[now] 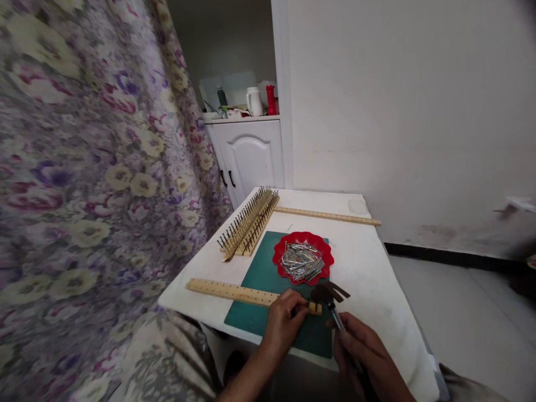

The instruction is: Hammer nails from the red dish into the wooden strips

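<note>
A pale wooden strip (pixel 234 290) with rows of small holes lies across the near part of the table, its right end on a green mat (pixel 257 273). My left hand (pixel 287 318) rests over that end, fingertips pinched together at a dark nail (pixel 309 303) standing in the wood; the fingers partly hide it. Wrapped round the handle of a claw hammer (pixel 330 293), my right hand (pixel 366 349) holds its dark head just above the strip's right end. Beyond both hands, a red scalloped dish (pixel 327 259) contains many loose silver nails (pixel 302 261).
Wooden strips studded with upright nails (pixel 249 223) lie at the table's far left. Another holed strip (pixel 326 215) crosses the far end, its tip past the right edge. A white cloth (pixel 368 268) covers the table. A floral curtain (pixel 96 167) hangs at left.
</note>
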The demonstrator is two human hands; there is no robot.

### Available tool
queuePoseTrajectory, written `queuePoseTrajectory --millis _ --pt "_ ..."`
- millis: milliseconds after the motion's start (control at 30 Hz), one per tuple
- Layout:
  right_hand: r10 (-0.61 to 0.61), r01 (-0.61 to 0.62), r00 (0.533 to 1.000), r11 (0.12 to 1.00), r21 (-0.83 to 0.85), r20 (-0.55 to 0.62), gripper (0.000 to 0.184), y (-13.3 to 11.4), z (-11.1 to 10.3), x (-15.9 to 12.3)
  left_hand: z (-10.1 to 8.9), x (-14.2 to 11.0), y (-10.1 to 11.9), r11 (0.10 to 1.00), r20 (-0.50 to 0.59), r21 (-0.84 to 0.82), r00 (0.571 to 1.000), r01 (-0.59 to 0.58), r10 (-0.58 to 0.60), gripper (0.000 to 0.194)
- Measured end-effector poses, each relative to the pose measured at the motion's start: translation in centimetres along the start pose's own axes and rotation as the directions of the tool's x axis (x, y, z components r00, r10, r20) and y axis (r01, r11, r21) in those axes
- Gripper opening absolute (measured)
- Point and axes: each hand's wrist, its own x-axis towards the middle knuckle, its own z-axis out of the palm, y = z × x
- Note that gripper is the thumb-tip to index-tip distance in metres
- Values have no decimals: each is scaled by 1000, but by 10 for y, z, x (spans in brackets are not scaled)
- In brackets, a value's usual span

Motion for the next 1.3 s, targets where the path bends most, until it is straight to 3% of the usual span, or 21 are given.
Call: queuePoseTrajectory --millis 400,1000,1167,1300 --pt "72 -71 997 996 -54 27 34 11 8 3 -2 -1 1 999 -6 -39 1000 -17 17 15" --pt "90 -81 992 992 -93 90 43 23 -1 11 0 0 -3 999 -22 -29 1000 -21 21 16" --pt "88 -81 991 994 -70 102 41 23 -1 11 -2 0 -1 999 5 8 999 -43 43 14" --pt "31 -28 997 999 -40 67 38 13 -6 8 -18 0 -4 980 69 139 989 -139 131 9"
